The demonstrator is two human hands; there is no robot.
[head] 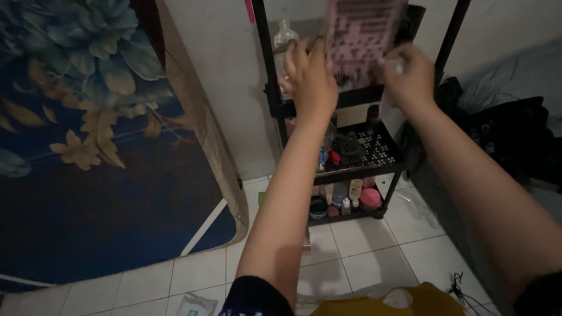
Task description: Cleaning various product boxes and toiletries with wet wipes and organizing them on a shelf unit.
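1. Pink flat package (pixel 364 35) sits at the top centre of the frame, held up in front of the upper tier of a black shelf rack (pixel 374 153); its print is blurred and cannot be made out.
2. Its long axis runs roughly up and down, tilted slightly, with the top edge cut off by the frame.
3. Left hand (pixel 311 79) is at the package's left edge, fingers (pixel 301 55) spread and pointing upward, touching or gripping that edge; motion blur makes it unclear which.
4. Right hand (pixel 413 75) is at the package's lower right corner, fingers curled in, apparently pinching the corner together with something small and pale; I cannot tell for certain.
5. So the package lies between the two hands, above and inward of both; the hands are about equally near it.
6. Behind the left hand a clear bottle (pixel 285 34) stands on the upper tier.
7. Lower tiers carry small bottles and jars, among them a pink jar (pixel 370 199) on the bottom shelf.
8. A dark blue floral mattress (pixel 93 146) leans at the left of the frame, over a white tiled floor (pixel 363 257).
9. Dark clothes (pixel 509 140) are heaped at the right.
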